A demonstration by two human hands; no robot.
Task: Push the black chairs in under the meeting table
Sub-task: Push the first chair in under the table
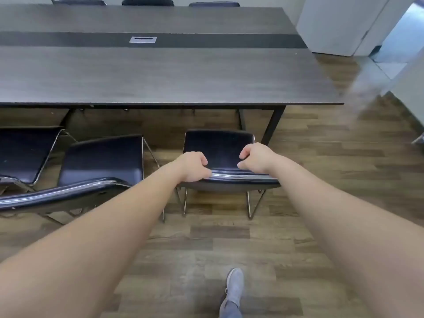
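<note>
**Fingers curled over the chair back**

Fingers (203, 160) of the left hand (191, 167) wrap the top rail of the chair (220, 148), thumb side along the chrome edge; the right hand (254, 158) grips the same rail with knuckles bent (both arms stretched nearly straight). This chair stands just short of the counter (160, 74), its seat not yet under the edge. Two more chairs (103, 157) sit to the left, one cut off by the frame. Fingertips behind the rail are hidden.
</note>
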